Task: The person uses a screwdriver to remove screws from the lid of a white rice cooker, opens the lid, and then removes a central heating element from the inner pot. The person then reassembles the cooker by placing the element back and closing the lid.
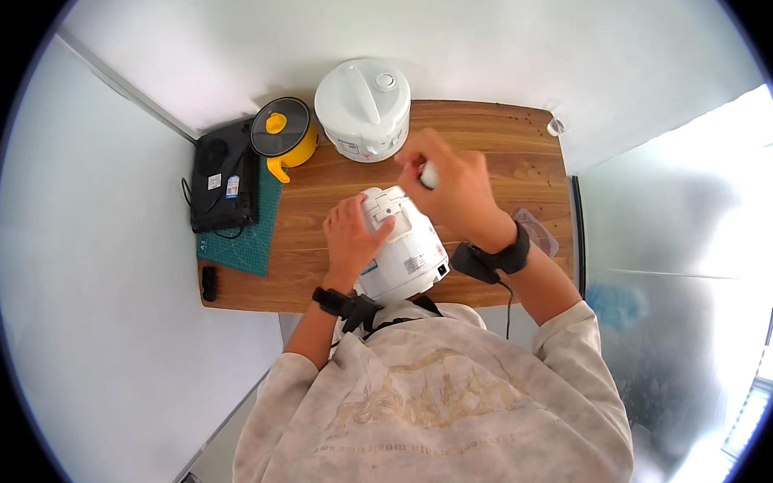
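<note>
A white rice cooker (408,249) lies tipped over near the table's front edge, its hinge side up and its power socket toward me. My left hand (352,238) grips its left side, with the thumb beside the hinge and the fingers spread along the casing. Above the cooker's right side, my right hand (452,179) is raised with its fingers curled around a small white rounded object (429,175). Most of that object is hidden by the hand, so its kind does not show.
Behind stands a round white lidded pot-like appliance (361,115), beside a yellow pot (294,147) with a glass lid. A black appliance (223,179) lies on a green cutting mat (255,246) at left. At right are a clear plastic piece (539,232) and a small white cup (555,127).
</note>
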Demonstrator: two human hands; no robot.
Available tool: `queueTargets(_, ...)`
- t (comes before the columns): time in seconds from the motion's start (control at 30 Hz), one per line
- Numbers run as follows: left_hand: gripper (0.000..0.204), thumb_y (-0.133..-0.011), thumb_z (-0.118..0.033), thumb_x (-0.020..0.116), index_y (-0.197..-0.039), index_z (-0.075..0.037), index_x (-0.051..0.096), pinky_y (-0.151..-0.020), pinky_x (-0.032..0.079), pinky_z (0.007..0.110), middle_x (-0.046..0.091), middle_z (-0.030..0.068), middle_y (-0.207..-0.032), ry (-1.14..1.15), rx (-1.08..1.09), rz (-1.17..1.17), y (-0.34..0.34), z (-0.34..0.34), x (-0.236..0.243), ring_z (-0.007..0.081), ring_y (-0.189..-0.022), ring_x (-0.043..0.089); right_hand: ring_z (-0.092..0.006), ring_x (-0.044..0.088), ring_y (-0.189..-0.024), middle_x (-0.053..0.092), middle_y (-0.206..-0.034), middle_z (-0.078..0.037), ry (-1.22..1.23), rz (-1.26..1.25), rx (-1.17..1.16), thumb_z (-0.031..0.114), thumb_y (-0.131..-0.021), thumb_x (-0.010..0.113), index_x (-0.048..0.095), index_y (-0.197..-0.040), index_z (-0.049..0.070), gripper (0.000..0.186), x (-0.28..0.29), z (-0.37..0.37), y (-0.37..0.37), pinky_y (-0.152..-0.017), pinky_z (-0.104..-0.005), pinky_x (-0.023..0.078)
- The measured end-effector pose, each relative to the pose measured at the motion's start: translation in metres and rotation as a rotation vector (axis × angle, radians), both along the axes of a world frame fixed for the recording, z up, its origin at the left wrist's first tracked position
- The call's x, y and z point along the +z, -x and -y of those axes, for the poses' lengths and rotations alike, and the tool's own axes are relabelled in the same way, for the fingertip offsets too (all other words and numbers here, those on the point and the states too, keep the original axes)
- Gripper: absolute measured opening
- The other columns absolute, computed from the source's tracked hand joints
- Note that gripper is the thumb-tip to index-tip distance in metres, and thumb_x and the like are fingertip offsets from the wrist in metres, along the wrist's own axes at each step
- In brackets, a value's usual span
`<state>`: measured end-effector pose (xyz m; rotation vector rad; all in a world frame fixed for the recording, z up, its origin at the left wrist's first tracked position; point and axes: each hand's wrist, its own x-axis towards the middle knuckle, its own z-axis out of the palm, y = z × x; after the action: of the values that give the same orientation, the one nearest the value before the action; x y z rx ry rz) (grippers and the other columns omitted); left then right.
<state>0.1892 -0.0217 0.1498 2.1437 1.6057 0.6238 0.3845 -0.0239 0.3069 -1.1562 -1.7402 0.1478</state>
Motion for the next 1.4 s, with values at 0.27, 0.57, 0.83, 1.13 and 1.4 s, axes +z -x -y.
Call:
queueTargets(0.27, 0.040, -0.098, -0.026, 0.060, -0.131, -0.005, 0.056, -0.100, 0.046, 0.044, 0.061, 0.0185, -0.133, 0.521, -0.242, 0.289, 0.054, -0.066, -0.010, 0.0363, -0.121, 0.058, -0.0369, 0.069, -0.082, 0.072, -0.089, -0.016, 0.612, 0.300, 0.078, 0.005, -0.081, 0.060, 0.071, -0.113, 0.010, 0.034, -0.051, 0.019, -0.037, -0.072, -0.0467, 0.055)
queueTargets(0.57, 0.061, -0.093, -0.009, 0.068, -0.149, -0.022, 0.049, -0.084, 0.057, 0.039, 0.068, 0.0140, -0.122, 0.572, -0.648, -0.011, 0.048, -0.130, -0.004, 0.0282, -0.100, 0.069, -0.0403, 0.069, -0.094, 0.073, -0.095, -0.020, 0.930, 0.312, 0.128, 0.007, -0.076, 0.060, 0.071, -0.122, 0.011, 0.048, -0.124, 0.047, -0.038, -0.084, -0.0511, 0.055)
queueTargets(0.83, 0.040, -0.085, -0.003, 0.071, -0.122, -0.011, 0.060, -0.069, 0.057, 0.038, 0.069, 0.0132, -0.112, 0.879, -0.778, -0.276, 0.006, -0.150, 0.023, 0.0276, -0.090, 0.070, -0.0412, 0.069, -0.092, 0.073, -0.100, -0.022, 0.952, 0.238, 0.207, 0.006, -0.076, 0.060, 0.061, -0.136, 0.014, 0.060, -0.123, 0.055, -0.049, -0.082, -0.0485, 0.055)
queueTargets(1.13, 0.044, -0.074, 0.008, 0.064, -0.113, -0.012, 0.061, -0.082, 0.051, 0.045, 0.063, 0.0122, -0.105, 0.535, -1.150, -0.206, -0.018, -0.150, 0.049, 0.0369, -0.102, 0.062, -0.0340, 0.072, -0.085, 0.076, -0.101, -0.016, 1.145, 0.055, 0.300, 0.004, -0.078, 0.062, 0.067, -0.124, 0.010, 0.047, -0.071, 0.052, -0.070, -0.082, -0.0405, 0.056)
queueTargets(1.4, 0.034, -0.080, 0.006, 0.060, -0.108, -0.014, 0.060, -0.073, 0.054, 0.043, 0.059, 0.0109, -0.102, 0.189, -1.203, -0.304, -0.086, -0.116, 0.133, 0.0356, -0.086, 0.066, -0.0345, 0.072, -0.079, 0.076, -0.098, -0.015, 1.097, -0.148, 0.181, 0.002, -0.077, 0.058, 0.068, -0.119, 0.007, 0.044, -0.046, 0.089, -0.104, -0.077, -0.0379, 0.056)
